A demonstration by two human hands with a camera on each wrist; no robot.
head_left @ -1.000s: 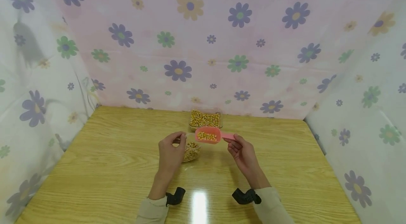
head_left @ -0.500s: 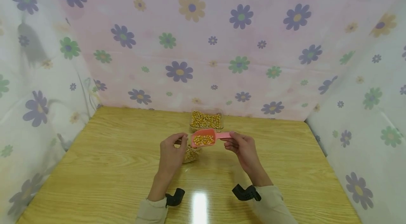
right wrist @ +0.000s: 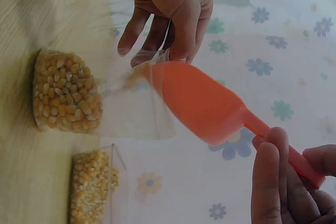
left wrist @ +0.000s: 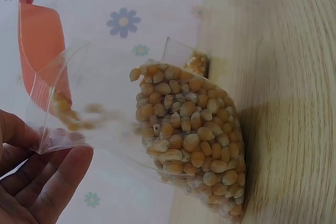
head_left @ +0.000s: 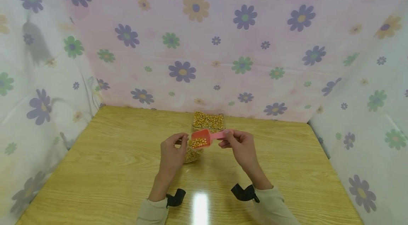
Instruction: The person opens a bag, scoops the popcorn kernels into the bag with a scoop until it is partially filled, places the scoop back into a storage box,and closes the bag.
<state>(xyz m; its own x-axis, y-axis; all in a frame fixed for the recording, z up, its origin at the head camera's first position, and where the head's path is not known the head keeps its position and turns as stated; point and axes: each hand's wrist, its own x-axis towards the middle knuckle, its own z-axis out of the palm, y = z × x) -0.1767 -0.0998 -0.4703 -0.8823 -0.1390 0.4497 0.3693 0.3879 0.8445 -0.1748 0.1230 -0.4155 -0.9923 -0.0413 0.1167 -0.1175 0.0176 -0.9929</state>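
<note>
A clear plastic bag (right wrist: 139,114) stands on the table, its lower part filled with corn kernels (left wrist: 191,140). My left hand (head_left: 172,152) pinches the bag's upper edge between thumb and fingers. In my right hand (head_left: 244,150), thumb and fingers grip the handle of a pink scoop (right wrist: 202,103). The scoop is tipped, its lip inside the bag's mouth near my left fingertips. Blurred kernels drop from the lip into the bag in both wrist views. More kernels (head_left: 198,142) lie in the scoop in the head view.
Behind the bag, by the back curtain, a clear rectangular container (right wrist: 119,179) holds more corn kernels. The wooden table (head_left: 121,168) is bounded by flowered curtains (head_left: 207,51) at the back and both sides.
The scoop has moved left and down over the bag and tipped, its kernels sliding toward the lip. My right hand has turned with it. The left hand stays at the bag's edge.
</note>
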